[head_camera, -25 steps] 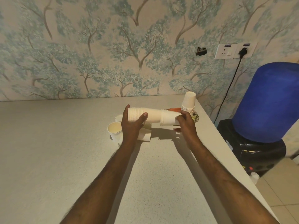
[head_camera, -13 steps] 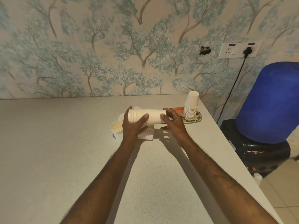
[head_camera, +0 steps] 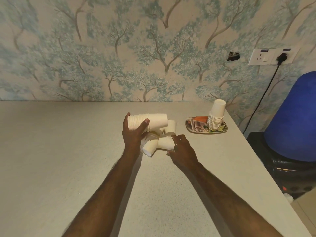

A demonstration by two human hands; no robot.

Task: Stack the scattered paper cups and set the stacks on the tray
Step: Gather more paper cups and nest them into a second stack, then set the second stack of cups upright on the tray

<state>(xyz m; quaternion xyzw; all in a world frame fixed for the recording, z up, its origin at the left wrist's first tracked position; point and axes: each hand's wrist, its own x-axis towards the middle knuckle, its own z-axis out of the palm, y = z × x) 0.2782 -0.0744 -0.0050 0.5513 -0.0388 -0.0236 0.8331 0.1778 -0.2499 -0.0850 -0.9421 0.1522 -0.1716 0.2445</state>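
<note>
A person is working at a pale speckled countertop that is running back to a wall papered with blue-green trees. The whole left half of the counter, from seven o'clock to ten o'clock, is lying bare and offering wide room.

Near the centre, the left hand is gripping a nested stack of paper cups held on its side above the counter, rims toward the left, thumb across the front and fingers wrapped behind.

Just beneath it, at about one o'clock from the left wrist, loose paper cups are lying tipped over in a small cluster, touching one another. The right hand is curling around the open end of one fallen cup, fingertips touching it; whether it is firmly grasping yet is not clear.

Toward two o'clock, apart from the cluster, a printed tray is sitting close to the counter's right edge. A tall inverted cup stack is standing on its right side, leaving the tray's left part open.

Beyond the right edge, at three o'clock, a blue water bottle is sitting on a black dispenser, with a cable running up to a wall socket.
</note>
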